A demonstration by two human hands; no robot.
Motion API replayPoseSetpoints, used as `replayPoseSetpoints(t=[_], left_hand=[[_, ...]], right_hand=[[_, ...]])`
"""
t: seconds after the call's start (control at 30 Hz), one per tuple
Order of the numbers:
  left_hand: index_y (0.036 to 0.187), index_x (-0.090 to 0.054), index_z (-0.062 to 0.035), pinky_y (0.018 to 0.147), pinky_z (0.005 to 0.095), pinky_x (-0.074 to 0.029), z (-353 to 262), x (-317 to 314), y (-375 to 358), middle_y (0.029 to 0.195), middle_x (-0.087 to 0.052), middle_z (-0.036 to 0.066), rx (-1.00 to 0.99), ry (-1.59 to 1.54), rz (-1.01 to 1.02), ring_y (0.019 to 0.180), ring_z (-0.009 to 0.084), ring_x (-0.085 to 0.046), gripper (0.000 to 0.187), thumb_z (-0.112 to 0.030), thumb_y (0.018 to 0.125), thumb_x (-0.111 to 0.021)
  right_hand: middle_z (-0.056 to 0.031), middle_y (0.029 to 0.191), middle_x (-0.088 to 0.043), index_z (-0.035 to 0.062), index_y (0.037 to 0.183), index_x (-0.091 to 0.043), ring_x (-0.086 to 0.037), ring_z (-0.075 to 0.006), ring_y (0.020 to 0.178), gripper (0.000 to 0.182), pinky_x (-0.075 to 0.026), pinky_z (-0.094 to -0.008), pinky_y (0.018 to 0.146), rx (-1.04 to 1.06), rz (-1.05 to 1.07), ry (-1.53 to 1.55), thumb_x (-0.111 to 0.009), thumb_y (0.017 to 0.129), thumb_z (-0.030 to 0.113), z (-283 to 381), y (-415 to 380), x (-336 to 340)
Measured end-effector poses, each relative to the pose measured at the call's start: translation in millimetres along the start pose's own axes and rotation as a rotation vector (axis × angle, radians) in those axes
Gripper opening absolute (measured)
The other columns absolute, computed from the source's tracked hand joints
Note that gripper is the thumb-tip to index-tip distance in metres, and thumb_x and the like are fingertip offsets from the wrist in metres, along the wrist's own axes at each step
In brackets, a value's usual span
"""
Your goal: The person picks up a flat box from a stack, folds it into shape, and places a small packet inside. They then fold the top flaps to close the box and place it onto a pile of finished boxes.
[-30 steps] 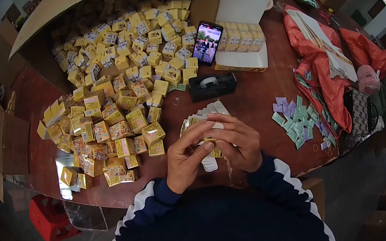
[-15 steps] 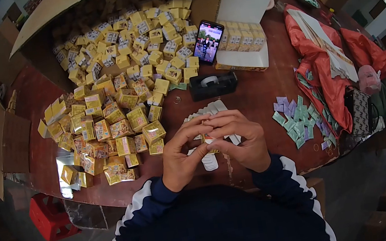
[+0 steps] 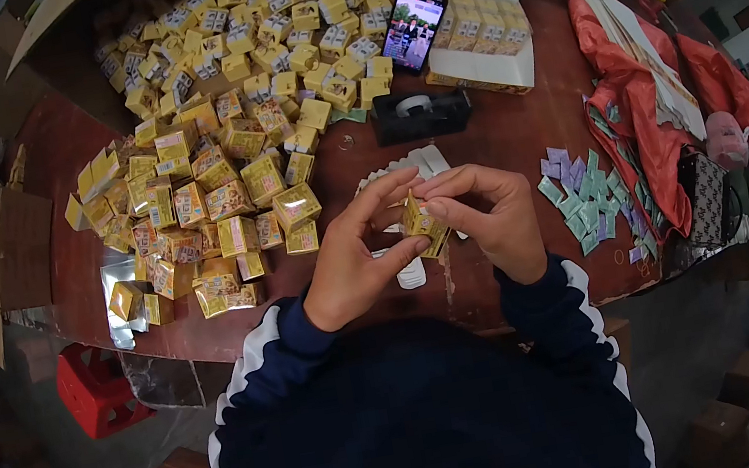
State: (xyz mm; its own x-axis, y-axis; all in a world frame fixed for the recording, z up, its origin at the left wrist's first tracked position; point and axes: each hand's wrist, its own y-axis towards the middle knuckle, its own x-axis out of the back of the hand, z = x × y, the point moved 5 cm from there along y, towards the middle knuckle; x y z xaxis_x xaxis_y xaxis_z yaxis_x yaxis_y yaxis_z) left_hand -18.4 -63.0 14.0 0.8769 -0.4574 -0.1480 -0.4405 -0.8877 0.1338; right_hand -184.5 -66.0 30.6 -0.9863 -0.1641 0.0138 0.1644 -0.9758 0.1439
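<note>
Between my two hands is a small yellow printed box [image 3: 425, 226], held tilted over the table's near part. My left hand [image 3: 360, 254] grips it from the left, with the thumb at its lower edge. From the right, my right hand [image 3: 486, 214] closes thumb and fingers on the upper part of the same box. White card pieces [image 3: 411, 272] lie under and behind my hands, partly covered by them. To the left is a heap of yellow and gold printed boxes [image 3: 229, 198], some with shiny faces.
A big carton [image 3: 66, 82] full of small yellow boxes stands at the back. Beyond my hands are a black tape dispenser [image 3: 422, 116], a lit phone [image 3: 413, 29] and a white tray of boxes [image 3: 506, 73]. Green and purple packets [image 3: 588, 200] and red plastic bags [image 3: 626, 86] lie right.
My hands have moved apart a little and turned, so the yellow box, mostly hidden between my fingers before, now shows. The view has shifted, with the table contents higher in the frame.
</note>
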Motion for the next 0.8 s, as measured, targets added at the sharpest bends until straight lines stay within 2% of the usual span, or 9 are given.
replayPoseSetpoints(t=[0.07,0.13,0.27,0.37,0.43,0.53,0.8], left_hand=[[0.144,-0.046,-0.0056,0.101,0.0329,-0.049,0.7,-0.5,-0.1,0.139,-0.056,0.013,0.008,0.015,0.009,0.122,0.0204,-0.059,0.066,0.003,0.084,-0.073],[0.145,-0.045,-0.0057,0.101,0.0329,-0.048,0.5,-2.2,0.6,0.139,-0.056,0.013,0.012,0.03,0.021,0.122,0.0203,-0.058,0.067,0.002,0.084,-0.073],[0.141,-0.048,-0.0038,0.1,0.0325,-0.049,2.1,-3.9,-0.2,0.137,-0.056,0.011,0.026,-0.082,0.002,0.122,0.0203,-0.058,0.06,0.004,0.086,-0.071],[0.136,-0.051,-0.0024,0.1,0.032,-0.049,3.4,-4.7,-1.9,0.136,-0.056,0.009,0.008,-0.164,0.005,0.122,0.0198,-0.057,0.052,0.004,0.088,-0.069],[0.133,-0.052,-0.0019,0.099,0.0318,-0.05,4.6,-5.3,-2.9,0.135,-0.055,0.009,-0.006,-0.214,0.007,0.123,0.0195,-0.057,0.047,0.004,0.089,-0.068],[0.131,-0.054,-0.0022,0.099,0.0307,-0.049,5.4,-7.3,-2.6,0.136,-0.055,0.01,-0.023,-0.263,0.003,0.123,0.0186,-0.056,0.041,0.004,0.091,-0.066],[0.123,-0.061,-0.0014,0.103,0.032,-0.046,8.0,-8.0,-3.3,0.142,-0.05,0.016,-0.035,-0.26,-0.006,0.128,0.0203,-0.053,0.031,0.003,0.093,-0.064]], right_hand=[[-0.014,0.102,-0.072,-0.0036,0.098,-0.071,-0.067,-0.016,0.096,0.011,-0.053,-0.0271,0.086,-0.041,-0.006,0.058,-0.069,0.088,-0.003,-1.4,-0.5,0.6],[-0.013,0.101,-0.073,-0.0041,0.096,-0.072,-0.067,-0.0151,0.096,0.01,-0.052,-0.0286,0.087,-0.107,-0.024,0.104,-0.07,0.089,0.003,-2.0,-1.1,0.9],[-0.0126,0.1,-0.073,-0.0033,0.096,-0.073,-0.067,-0.016,0.098,0.011,-0.051,-0.0295,0.088,-0.061,-0.023,0.073,-0.071,0.088,0.003,-5.5,-2.8,2.3],[-0.0129,0.1,-0.073,-0.0019,0.097,-0.073,-0.066,-0.0198,0.101,0.011,-0.051,-0.0322,0.089,0.021,-0.009,-0.022,-0.071,0.087,0.002,-4.5,-4.9,1.9],[-0.0134,0.102,-0.073,-0.0007,0.097,-0.074,-0.066,-0.0245,0.103,0.012,-0.05,-0.0348,0.091,0.176,-0.03,-0.061,-0.072,0.085,0.001,2.8,-6.1,1.7],[-0.0139,0.105,-0.072,-0.0003,0.096,-0.074,-0.066,-0.0271,0.105,0.012,-0.051,-0.036,0.091,0.284,-0.043,-0.122,-0.073,0.084,0.0,3.8,-7.3,2.0],[-0.0131,0.104,-0.072,0.0006,0.095,-0.074,-0.066,-0.0287,0.105,0.014,-0.052,-0.0375,0.09,0.429,0.004,-0.247,-0.074,0.081,0.0,6.6,-7.4,5.3]])
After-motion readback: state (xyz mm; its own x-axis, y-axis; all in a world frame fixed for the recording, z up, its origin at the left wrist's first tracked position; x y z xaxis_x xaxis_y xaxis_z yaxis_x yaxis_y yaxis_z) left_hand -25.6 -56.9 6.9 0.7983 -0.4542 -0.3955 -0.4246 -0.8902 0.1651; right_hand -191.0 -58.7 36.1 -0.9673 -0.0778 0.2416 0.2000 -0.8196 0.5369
